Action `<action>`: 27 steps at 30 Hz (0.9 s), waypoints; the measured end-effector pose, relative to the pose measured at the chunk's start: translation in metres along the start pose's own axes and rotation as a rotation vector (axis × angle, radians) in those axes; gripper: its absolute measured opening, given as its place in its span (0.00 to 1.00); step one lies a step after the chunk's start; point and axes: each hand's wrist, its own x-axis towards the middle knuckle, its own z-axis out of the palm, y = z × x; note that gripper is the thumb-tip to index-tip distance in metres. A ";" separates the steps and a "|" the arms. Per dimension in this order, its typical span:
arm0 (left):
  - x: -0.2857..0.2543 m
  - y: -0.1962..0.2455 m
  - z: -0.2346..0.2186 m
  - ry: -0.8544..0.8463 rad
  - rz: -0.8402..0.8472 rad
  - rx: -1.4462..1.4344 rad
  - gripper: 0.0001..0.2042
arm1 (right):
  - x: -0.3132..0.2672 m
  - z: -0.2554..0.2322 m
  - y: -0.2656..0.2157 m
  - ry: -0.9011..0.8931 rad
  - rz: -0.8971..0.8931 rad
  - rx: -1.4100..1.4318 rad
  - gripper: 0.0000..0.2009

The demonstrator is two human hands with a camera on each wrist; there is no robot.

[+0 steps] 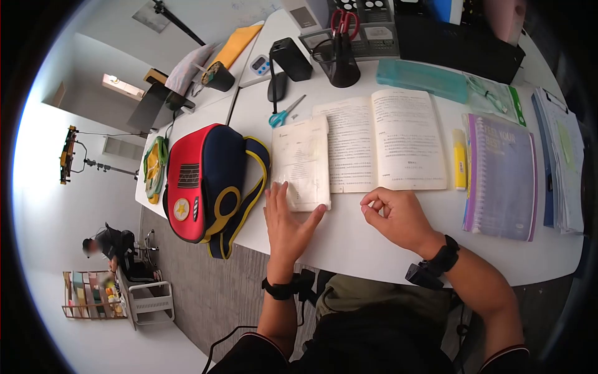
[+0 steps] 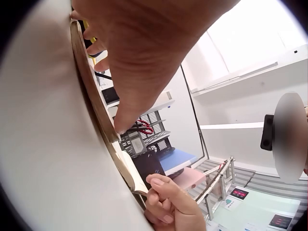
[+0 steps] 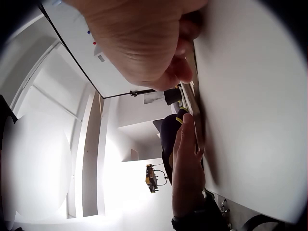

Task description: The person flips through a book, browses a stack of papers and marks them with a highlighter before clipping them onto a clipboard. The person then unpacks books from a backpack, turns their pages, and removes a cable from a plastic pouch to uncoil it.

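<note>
An open book (image 1: 408,140) lies on the white desk, its printed pages facing up. A smaller cream booklet (image 1: 302,159) overlaps its left page. My left hand (image 1: 289,227) has its fingers spread, fingertips at the booklet's lower left and thumb at its lower right corner; in the left wrist view the left hand (image 2: 139,53) is over the book edge. My right hand (image 1: 398,218) is near the open book's lower edge with fingers curled, holding nothing visible; the right hand also shows in the left wrist view (image 2: 173,204).
A red and navy backpack (image 1: 208,181) stands left of the booklet. Scissors (image 1: 286,113), a black pen holder (image 1: 342,62) and a teal case (image 1: 420,80) are behind. To the right lie a yellow marker (image 1: 460,159), a purple notebook (image 1: 501,177) and a clipboard with papers (image 1: 560,162).
</note>
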 end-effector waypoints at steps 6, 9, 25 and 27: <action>0.012 0.008 0.004 -0.175 -0.069 0.208 0.58 | 0.001 0.000 0.002 0.023 -0.032 -0.001 0.04; 0.018 0.016 0.002 -0.222 -0.088 0.300 0.58 | 0.001 0.003 0.006 0.044 -0.047 -0.022 0.04; 0.036 0.018 0.010 -0.184 -0.120 0.185 0.57 | 0.001 0.003 0.012 0.052 -0.079 -0.056 0.04; 0.036 0.018 0.010 -0.177 -0.115 0.177 0.57 | 0.001 0.003 0.011 0.051 -0.074 -0.054 0.04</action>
